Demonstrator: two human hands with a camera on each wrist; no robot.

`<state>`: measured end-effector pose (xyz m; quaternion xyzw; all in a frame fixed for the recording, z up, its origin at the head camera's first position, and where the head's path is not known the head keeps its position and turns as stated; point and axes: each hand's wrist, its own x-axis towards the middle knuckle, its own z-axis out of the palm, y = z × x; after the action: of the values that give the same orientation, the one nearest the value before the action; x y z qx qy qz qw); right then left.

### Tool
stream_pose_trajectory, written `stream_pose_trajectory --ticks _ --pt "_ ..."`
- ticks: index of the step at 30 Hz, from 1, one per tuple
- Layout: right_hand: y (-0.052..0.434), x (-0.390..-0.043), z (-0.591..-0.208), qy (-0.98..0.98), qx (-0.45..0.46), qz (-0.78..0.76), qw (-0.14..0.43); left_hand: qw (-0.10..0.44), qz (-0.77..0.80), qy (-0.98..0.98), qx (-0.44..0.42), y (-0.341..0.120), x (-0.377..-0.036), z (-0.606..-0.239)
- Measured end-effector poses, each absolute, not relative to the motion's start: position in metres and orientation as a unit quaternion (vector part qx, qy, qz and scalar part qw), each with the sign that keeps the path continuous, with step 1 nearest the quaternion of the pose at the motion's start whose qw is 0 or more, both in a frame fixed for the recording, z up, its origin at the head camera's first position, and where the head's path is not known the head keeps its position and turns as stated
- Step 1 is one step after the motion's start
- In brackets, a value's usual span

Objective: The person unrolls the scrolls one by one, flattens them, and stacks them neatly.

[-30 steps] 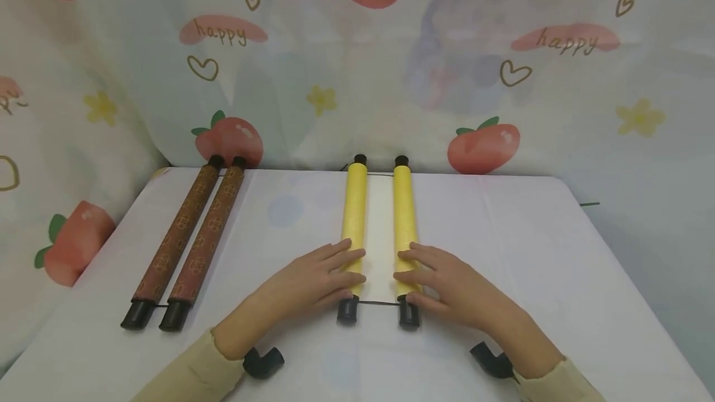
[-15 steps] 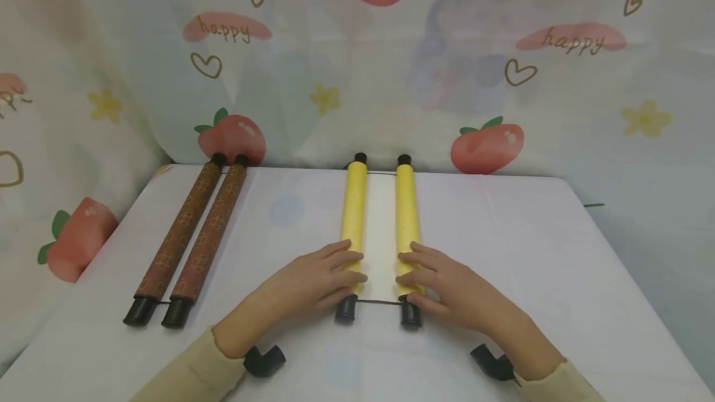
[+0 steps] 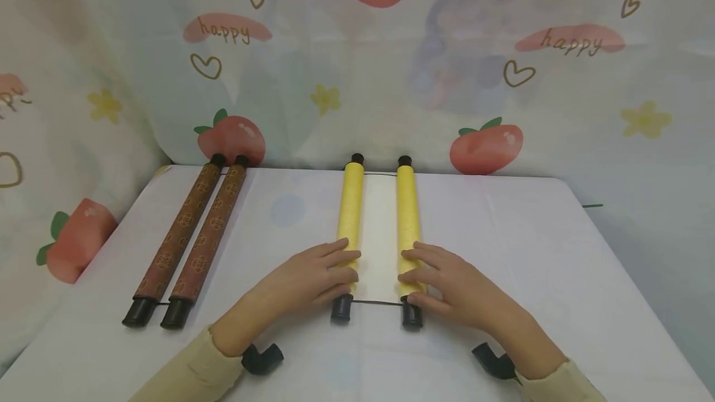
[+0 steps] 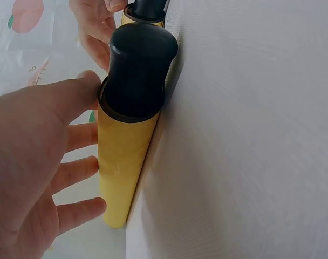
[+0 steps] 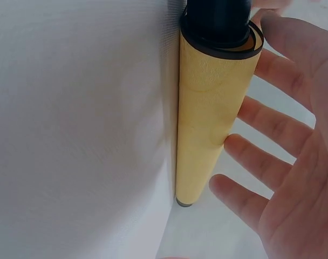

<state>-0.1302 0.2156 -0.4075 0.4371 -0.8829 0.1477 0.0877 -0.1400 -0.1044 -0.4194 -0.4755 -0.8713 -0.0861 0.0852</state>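
Note:
A yellow scroll lies on the white table, partly unrolled, with a strip of white paper between its two rollers. My left hand rests flat with straight fingers on the near end of the left roller, just above its black end cap. My right hand lies the same way on the right roller, by its cap. In the left wrist view my left hand touches the roller. In the right wrist view my right hand's fingers touch the other roller.
A brown patterned scroll, rolled tight with black caps, lies at the table's left side. A strawberry-print curtain hangs behind and around the table. The table's right edge runs close to the curtain.
The left roller has shifted a little to the left under my left hand, so the white strip between the rollers is slightly wider. My right hand has barely moved.

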Motion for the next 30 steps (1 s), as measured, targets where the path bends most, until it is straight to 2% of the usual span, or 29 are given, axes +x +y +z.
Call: stream_pose_trajectory --ticks 5,11,18,25,30 --pt "0.2163 -0.1299 -0.4073 -0.882 0.439 0.133 0.107 0.072 -0.067 -0.882 -0.461 -0.105 -0.1385 -0.4174" --pt "0.2154 -0.1294 -0.4072 -0.884 0.435 0.134 0.104 0.071 -0.059 -0.887 -0.452 -0.1063 -0.1365 -0.4161" --pt "0.2174 -0.1301 -0.4084 -0.886 0.432 0.129 0.105 0.044 -0.072 -0.891 -0.446 -0.107 -0.1359 -0.4157" --pt "0.219 -0.132 -0.407 -0.884 0.44 0.116 0.107 0.058 -0.068 -0.89 -0.446 -0.1079 -0.1381 -0.4147" --pt "0.2193 -0.1316 -0.4057 -0.892 0.427 0.119 0.086 0.074 -0.055 -0.886 -0.455 -0.1095 -0.1404 -0.4161"
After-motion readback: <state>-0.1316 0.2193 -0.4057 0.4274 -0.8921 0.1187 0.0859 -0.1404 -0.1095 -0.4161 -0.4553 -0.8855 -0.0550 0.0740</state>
